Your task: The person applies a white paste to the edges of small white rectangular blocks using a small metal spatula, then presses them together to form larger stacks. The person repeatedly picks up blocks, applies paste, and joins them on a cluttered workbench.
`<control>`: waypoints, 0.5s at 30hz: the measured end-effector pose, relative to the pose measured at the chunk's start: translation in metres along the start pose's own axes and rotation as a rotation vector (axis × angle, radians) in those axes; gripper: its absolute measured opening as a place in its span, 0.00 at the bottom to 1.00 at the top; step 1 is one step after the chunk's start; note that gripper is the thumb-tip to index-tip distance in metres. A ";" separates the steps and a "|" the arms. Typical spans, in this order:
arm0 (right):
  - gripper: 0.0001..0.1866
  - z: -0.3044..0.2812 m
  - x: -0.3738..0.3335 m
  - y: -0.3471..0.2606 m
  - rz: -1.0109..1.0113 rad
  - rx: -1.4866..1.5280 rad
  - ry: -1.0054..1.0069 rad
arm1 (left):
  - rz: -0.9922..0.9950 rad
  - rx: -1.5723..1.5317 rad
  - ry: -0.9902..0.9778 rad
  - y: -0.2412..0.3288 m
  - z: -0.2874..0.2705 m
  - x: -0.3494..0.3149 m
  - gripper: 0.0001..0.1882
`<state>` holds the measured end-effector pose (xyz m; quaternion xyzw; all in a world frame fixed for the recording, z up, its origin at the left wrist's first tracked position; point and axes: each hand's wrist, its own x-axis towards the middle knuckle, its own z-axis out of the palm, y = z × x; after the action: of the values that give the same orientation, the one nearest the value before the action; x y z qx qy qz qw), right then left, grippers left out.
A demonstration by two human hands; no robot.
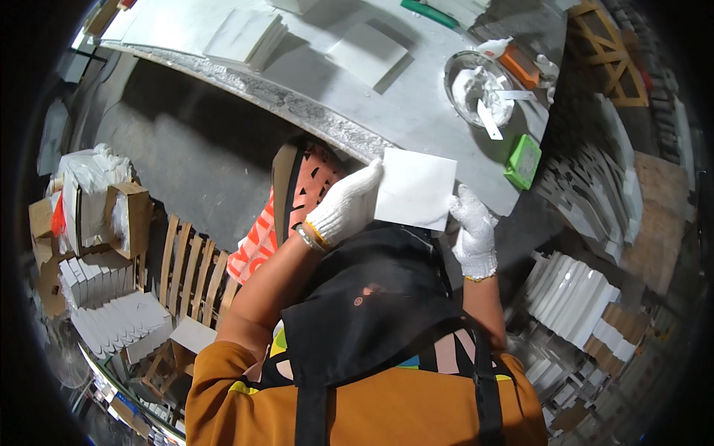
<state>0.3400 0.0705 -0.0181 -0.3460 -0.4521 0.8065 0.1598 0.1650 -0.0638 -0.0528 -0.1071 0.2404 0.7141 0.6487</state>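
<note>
Between my two gloved hands I hold a square white tile [415, 187] with faint grey marks, just off the near edge of the stone-topped table [312, 74]. My left hand [348, 201], in a white knit glove, grips the tile's left edge. The right edge is held by my right hand [473, 227], gloved the same way; its thumb lies near the tile's corner. On the table beyond, another square white tile [367, 53] lies flat, with a stack of tiles [247, 39] to its left.
A metal bowl [455, 95] of white paste with scrapers stands on the table at right, beside an orange block [518, 65] and a green box [523, 161]. Stacked white slabs [573, 297] stand on the right. At left are a wooden pallet [192, 267] and cardboard boxes [128, 223].
</note>
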 end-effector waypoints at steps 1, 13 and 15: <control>0.30 0.014 -0.002 -0.014 0.052 0.077 -0.084 | 0.003 0.028 -0.044 0.002 0.001 -0.003 0.21; 0.24 0.001 0.003 -0.001 -0.049 -0.002 -0.007 | -0.124 -0.083 -0.077 -0.007 -0.035 0.013 0.20; 0.22 0.001 0.001 -0.001 -0.073 -0.001 0.005 | -0.063 -0.068 -0.156 -0.008 -0.029 0.009 0.20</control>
<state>0.3390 0.0713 -0.0170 -0.3312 -0.4646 0.7990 0.1899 0.1669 -0.0694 -0.0835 -0.0806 0.1611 0.7075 0.6834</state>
